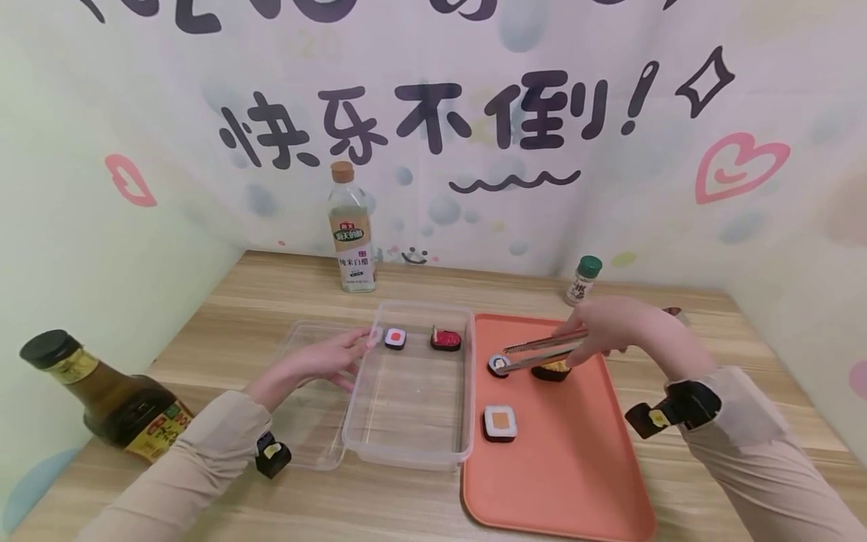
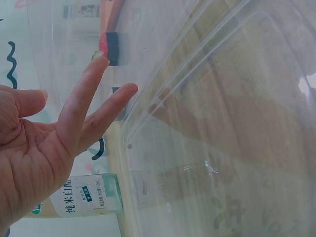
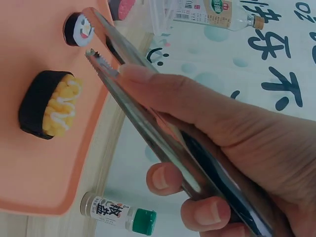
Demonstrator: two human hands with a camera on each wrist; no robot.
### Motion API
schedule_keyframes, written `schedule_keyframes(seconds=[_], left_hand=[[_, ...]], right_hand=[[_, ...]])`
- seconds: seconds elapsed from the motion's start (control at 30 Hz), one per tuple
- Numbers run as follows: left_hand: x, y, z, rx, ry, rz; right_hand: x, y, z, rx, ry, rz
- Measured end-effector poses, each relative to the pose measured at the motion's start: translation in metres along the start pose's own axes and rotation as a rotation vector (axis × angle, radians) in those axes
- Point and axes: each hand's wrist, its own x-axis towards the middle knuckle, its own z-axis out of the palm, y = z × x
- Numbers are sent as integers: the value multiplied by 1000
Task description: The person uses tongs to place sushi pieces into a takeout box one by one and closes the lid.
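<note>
Round roll (image 1: 497, 364): on tray (image 1: 555, 478), near left edge toward far left corner; left of right hand (image 1: 603, 327), nearer one. Right hand: grips tongs (image 3: 140, 121), long axis across tray, tips parted at roll. Left hand (image 1: 335, 356): fingers spread, no grip seen, beside tub (image 1: 406, 456).

In the head view, the right hand (image 1: 605, 324) hides part of the tongs (image 1: 535, 360), which partly cover the corn sushi (image 1: 552, 373); the upper edge cuts off the top writing (image 1: 325, 13).

Head view: bright, soft light!
Dark bottle (image 1: 132, 403): stretched near the edge!
Clear lid (image 2: 237, 123): white glare flecks, hazy reflections!
Tongs (image 3: 148, 131): bright gleams!
</note>
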Motion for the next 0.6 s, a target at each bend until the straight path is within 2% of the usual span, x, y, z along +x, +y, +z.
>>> schedule_keyframes(seconds=[0.1, 0.37, 0.5, 0.6], left_hand=[[-1, 0, -1, -7, 1, 6], [1, -2, 0, -8, 6, 9], [0, -1, -1, -2, 4, 12], [-1, 0, -1, -11, 2, 13]], right_hand=[[2, -2, 1, -6, 0, -28], [3, -5, 2, -3, 7, -28], [3, -5, -1, -32, 38, -26], [4, -5, -2, -87, 99, -44]])
